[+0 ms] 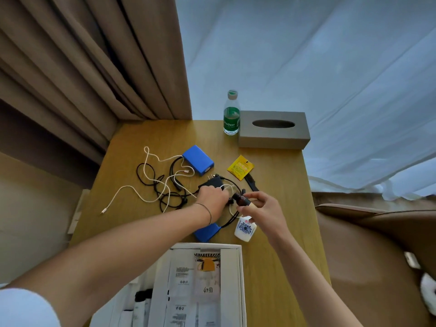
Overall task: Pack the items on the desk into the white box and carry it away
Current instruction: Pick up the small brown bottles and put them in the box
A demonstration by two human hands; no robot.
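R hand pinches small brown glass bottle above wooden desk, fingers curled on it. L hand is down on black charger block amid tangled black & white cables; grip hidden, can't tell if clamped. Open white cardboard box sits at near desk edge w/ printed papers inside. Blue rectangular pack lies far side of the cables, second blue pack near box under L wrist. White patterned bottle lies just below R hand.

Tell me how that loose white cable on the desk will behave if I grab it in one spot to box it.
The white cable is probably floppy: it lies in loose loops. It crosses the black cables, so lifting may drag them along. Its free plug end would likely dangle and swing.
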